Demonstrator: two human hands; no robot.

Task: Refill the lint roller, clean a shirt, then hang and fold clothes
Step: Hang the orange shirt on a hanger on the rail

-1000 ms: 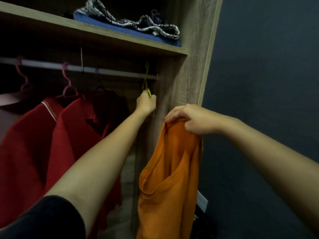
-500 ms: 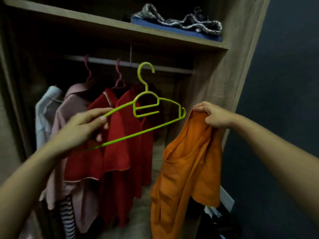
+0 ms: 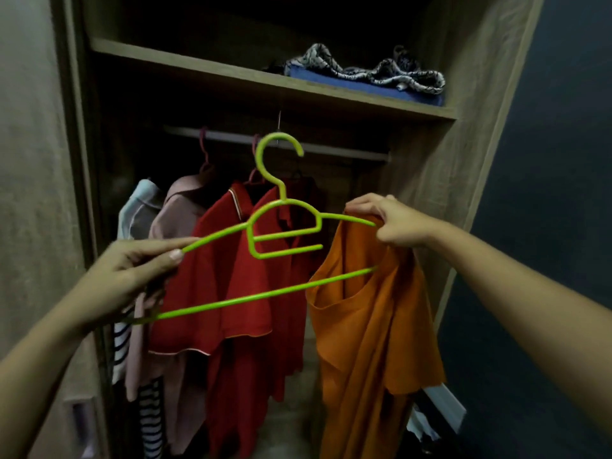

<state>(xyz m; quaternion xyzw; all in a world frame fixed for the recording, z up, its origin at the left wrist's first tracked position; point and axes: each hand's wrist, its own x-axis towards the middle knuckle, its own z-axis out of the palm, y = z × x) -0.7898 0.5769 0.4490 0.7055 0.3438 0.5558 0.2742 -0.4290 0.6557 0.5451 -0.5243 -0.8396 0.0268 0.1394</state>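
Observation:
I stand in front of an open wardrobe. My left hand point(image 3: 132, 279) pinches the left arm of a lime-green plastic hanger point(image 3: 284, 223), held upright in the air. My right hand point(image 3: 394, 220) grips the top of an orange shirt point(image 3: 371, 326), which hangs down limp below it. The hanger's right end reaches into the shirt's top opening, just under my right fingers. The lint roller is not in view.
Behind the hanger, red shirts point(image 3: 238, 293), a pink garment point(image 3: 175, 220) and a pale one point(image 3: 139, 207) hang from the wardrobe rail point(image 3: 347, 152). A wooden shelf point(image 3: 231, 76) above carries folded blue cloth with a patterned garment point(image 3: 364, 74). A dark wall point(image 3: 546, 193) is on the right.
My left hand took the green hanger off the rail and brought it out and toward the orange shirt; its right end now sits inside the shirt's opening. The view pulled back and leftward.

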